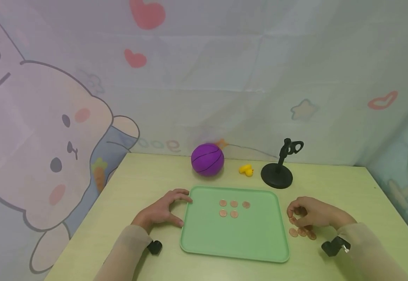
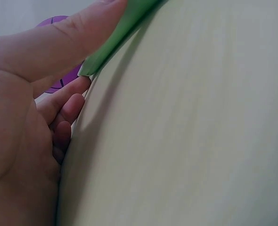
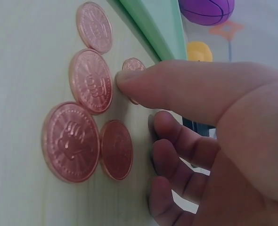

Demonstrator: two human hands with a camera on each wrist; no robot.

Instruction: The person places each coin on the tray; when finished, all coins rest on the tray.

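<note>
A light green tray (image 1: 235,244) lies on the table, with several copper coins (image 1: 234,214) laid in two rows on it. My left hand (image 1: 161,210) rests at its left edge, thumb and fingers spread along the rim; the left wrist view shows the thumb (image 2: 77,40) over the rim. Right of the tray, my right hand (image 1: 314,212) bends down to a small group of copper coins (image 3: 73,141). Its thumb and index finger pinch one coin (image 3: 133,64) at table level, the index finger hidden behind the thumb in the right wrist view.
Behind the tray stand a purple ball (image 1: 207,160), a small yellow toy duck (image 1: 246,170) and a black stand (image 1: 277,176) on a round base. A printed cloth (image 1: 207,97) hangs along the table's back edge.
</note>
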